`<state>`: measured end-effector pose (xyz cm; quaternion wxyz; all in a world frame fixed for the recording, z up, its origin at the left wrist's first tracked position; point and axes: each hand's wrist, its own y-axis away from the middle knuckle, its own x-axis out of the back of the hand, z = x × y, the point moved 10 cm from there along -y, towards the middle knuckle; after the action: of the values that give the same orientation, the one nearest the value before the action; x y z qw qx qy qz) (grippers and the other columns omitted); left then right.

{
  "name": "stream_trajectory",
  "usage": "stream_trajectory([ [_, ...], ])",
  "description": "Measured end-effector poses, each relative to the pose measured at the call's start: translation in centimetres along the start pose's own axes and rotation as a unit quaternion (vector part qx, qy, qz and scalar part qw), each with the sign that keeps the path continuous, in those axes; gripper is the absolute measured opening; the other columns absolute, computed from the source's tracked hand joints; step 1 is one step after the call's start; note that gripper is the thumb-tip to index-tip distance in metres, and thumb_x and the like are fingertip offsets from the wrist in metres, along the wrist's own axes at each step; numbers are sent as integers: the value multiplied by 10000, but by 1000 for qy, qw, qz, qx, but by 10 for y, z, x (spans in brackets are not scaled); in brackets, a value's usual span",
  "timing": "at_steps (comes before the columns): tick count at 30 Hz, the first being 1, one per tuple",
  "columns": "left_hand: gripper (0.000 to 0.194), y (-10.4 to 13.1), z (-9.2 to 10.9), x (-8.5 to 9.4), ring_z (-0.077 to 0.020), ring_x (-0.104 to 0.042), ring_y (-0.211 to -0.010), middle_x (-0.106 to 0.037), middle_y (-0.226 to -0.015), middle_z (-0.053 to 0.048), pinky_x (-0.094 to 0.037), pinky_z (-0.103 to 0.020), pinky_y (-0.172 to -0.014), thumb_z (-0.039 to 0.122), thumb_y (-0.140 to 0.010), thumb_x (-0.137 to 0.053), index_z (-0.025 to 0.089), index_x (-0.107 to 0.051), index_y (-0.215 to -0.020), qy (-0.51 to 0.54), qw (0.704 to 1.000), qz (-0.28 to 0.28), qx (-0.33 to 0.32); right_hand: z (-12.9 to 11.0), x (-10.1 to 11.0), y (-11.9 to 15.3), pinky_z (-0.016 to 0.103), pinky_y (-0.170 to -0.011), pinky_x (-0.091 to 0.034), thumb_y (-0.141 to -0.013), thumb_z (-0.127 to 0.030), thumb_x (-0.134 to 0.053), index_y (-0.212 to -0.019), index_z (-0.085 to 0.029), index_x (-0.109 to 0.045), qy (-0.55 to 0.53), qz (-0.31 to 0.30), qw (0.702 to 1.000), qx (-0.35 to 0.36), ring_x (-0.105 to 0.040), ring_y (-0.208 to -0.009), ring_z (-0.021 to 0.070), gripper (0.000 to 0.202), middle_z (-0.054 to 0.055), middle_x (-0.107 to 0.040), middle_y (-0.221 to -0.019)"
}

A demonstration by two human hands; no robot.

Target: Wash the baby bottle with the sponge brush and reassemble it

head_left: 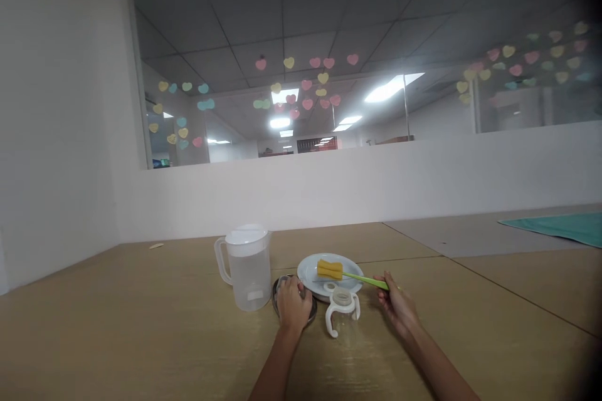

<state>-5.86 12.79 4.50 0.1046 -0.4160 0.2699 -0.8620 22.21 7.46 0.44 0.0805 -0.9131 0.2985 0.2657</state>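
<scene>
My right hand (397, 307) pinches the green handle of a sponge bottle brush (329, 269), whose yellow sponge head lies over the white plate (305, 266). Fingers curled, my left hand (295, 304) is on a dark-rimmed round dish or lid (310, 316); what lies under the fingers is hidden. Between my hands, in front of the plate, stands a clear baby bottle (345, 316) without a cap, with a white two-handled collar around its neck. A small pale ring-like part shows at the plate's near edge beside the bottle.
Left of the dish stands a translucent plastic pitcher (251, 279) with a white lid, its handle to the left. A teal cloth (559, 227) lies at the far right of the wooden table (141, 319). A white wall and window with heart stickers rise behind.
</scene>
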Motion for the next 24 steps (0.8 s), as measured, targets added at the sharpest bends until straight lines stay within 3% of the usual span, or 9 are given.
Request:
stream_trajectory([
  [7, 210, 3, -2, -14, -208, -582, -844, -617, -878, -72, -373, -298, -746, 88, -723, -459, 168, -507, -911, -24, 998, -49, 14, -14, 9, 1, 181, -345, -343, -593, -555, -688, -702, -120, -623, 52, 43, 995, 75, -398, -374, 65, 453, -52, -474, -430],
  [13, 294, 5, -6, -22, -220, -596, -862, -635, -918, -84, -387, -302, -742, 91, -700, -493, 175, -479, -981, -17, 996, -85, 29, -28, 17, 4, 217, -399, -350, -578, -682, -607, -700, -123, -629, 109, 80, 980, 143, -413, -378, 87, 572, -47, -461, -388],
  [20, 310, 6, -1, -9, -219, -583, -945, -628, -994, -99, -365, -317, -817, 108, -727, -460, 164, -475, -1031, -28, 996, -77, 33, -44, -7, 20, 246, -416, -327, -569, -743, -542, -682, -139, -651, 229, 23, 949, 216, -420, -375, 115, 624, -33, -450, -380],
  [24, 362, 7, -4, -12, -234, -572, -996, -636, -1011, -102, -329, -364, -876, 121, -729, -457, 162, -459, -1088, -51, 994, -88, 46, -47, -20, 26, 255, -455, -355, -579, -736, -530, -616, -161, -658, 289, -22, 919, 265, -429, -397, 118, 590, -11, -493, -431],
])
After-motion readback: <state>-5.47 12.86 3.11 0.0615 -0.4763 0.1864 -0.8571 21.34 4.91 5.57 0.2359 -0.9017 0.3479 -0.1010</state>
